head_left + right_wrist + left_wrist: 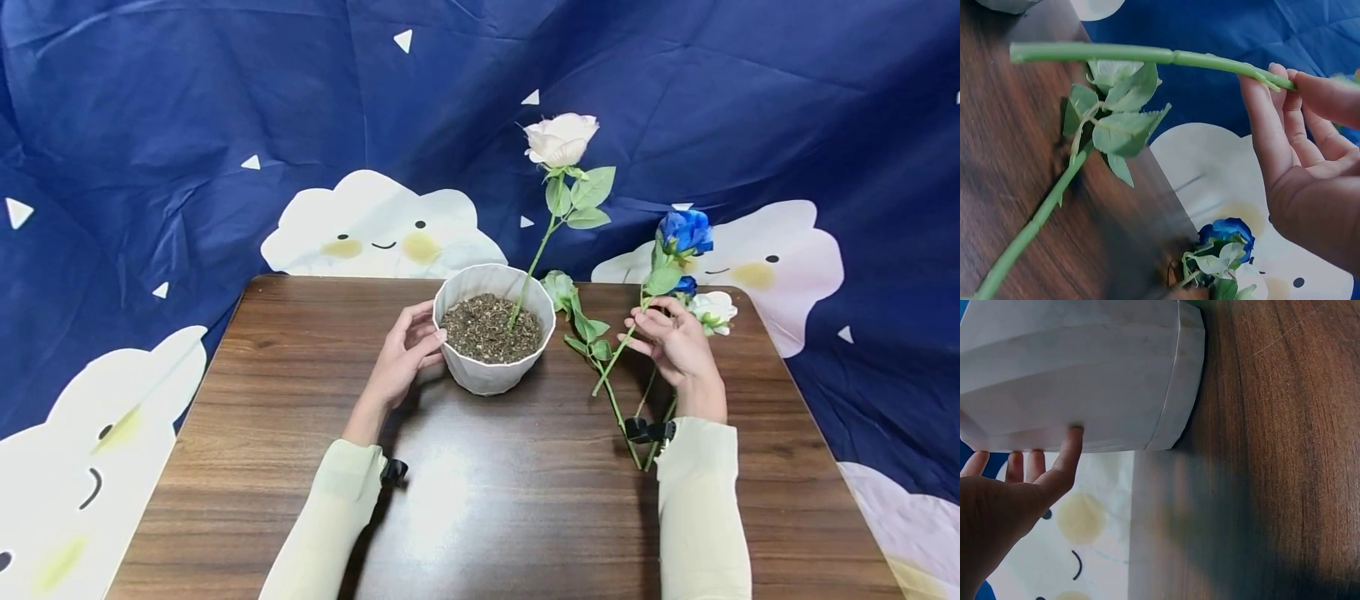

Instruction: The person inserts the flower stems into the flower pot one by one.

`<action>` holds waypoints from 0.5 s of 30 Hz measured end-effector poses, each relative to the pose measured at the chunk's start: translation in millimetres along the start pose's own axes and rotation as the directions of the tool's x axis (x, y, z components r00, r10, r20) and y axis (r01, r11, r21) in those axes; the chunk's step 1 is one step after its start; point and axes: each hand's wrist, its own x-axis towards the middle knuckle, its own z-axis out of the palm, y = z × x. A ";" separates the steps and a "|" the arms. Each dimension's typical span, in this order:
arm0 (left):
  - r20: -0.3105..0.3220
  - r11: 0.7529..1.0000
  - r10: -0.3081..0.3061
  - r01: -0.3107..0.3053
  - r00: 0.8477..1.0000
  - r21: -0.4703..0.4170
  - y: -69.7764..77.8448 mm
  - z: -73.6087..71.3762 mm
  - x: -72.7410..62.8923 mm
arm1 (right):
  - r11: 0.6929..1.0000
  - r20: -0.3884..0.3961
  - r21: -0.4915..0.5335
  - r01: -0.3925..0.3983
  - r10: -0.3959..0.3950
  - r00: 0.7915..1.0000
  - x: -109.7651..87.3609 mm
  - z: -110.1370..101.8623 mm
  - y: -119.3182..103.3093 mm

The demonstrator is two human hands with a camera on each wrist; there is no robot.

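A white faceted pot [491, 379] holds dark soil [487, 329], and a pale pink rose [561, 142] stands in it, leaning right. My left hand [405, 350] rests against the pot's left side, thumb and fingertips touching the wall without wrapping round it. In the left wrist view the thumb [1067, 459] lies on the pot's side [1085, 381]. Right of the pot, my right hand [678, 346] pinches the stem of a blue rose [684, 232] between thumb and fingers. That stem [1129, 54] hangs above the table, its cut end pointing toward the pot side.
On the brown wooden table [300, 433] lie a pale greenish rose [558, 290], a white rose [714, 312] and another blue rose [685, 286], their stems partly under my right hand and wrist. Behind the table hangs a dark blue cloth [315, 92] printed with clouds.
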 end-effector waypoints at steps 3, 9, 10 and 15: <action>0.002 1.000 -0.001 0.001 1.000 -0.002 0.1 0.2 0.1 | 0.999 -0.007 0.036 0.019 -0.019 1.000 -0.5 3.2 -0.6; 0.000 1.000 -0.001 0.001 1.000 -0.002 1.3 0.5 -0.6 | 0.993 -0.011 0.114 0.044 -0.043 0.999 -0.3 10.1 -3.6; 0.001 1.000 -0.002 0.002 1.000 -0.002 1.4 0.4 -0.7 | 0.992 -0.011 0.117 0.053 -0.052 0.999 0.0 11.3 -4.2; -0.002 1.000 -0.002 0.002 1.000 -0.005 1.5 -0.2 -1.3 | 0.989 -0.015 0.123 0.082 -0.081 0.997 1.7 19.1 -8.4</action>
